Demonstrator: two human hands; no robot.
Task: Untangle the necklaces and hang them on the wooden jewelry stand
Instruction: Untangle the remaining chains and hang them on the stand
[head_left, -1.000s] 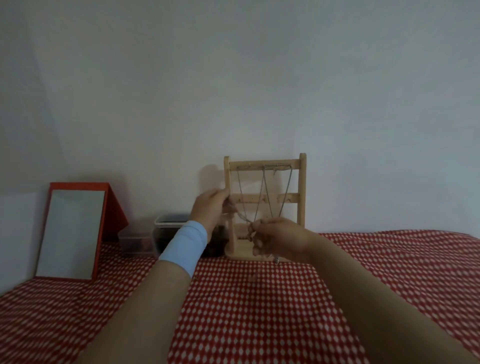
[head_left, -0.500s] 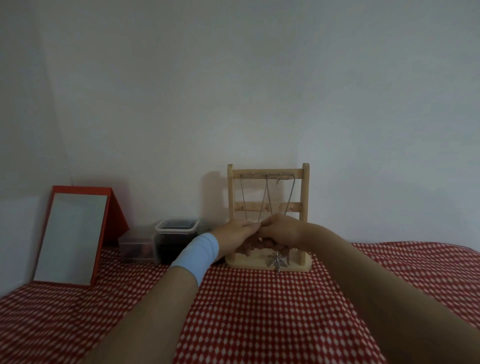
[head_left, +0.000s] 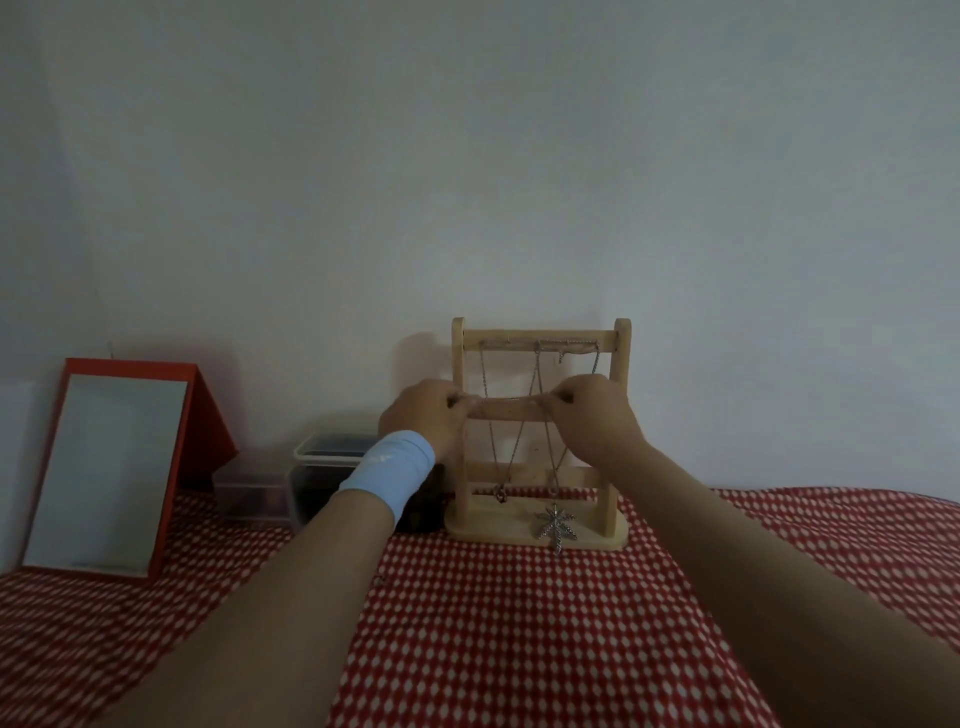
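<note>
we see left hand (head_left: 426, 415) and right hand (head_left: 597, 410) each pinching the necklace chain (head_left: 511, 399), stretched level between both grips, across the wooden jewelry stand (head_left: 622, 358); leaf pendant (head_left: 557, 525) hangs near its base

1. The left hand (head_left: 423, 415) and right hand (head_left: 597, 415) have risen from near the wooden jewelry stand's (head_left: 498, 527) base to its middle rail.
2. Touching half a second ago, they have now parted, and a necklace chain (head_left: 514, 399) is stretched between them.
</note>
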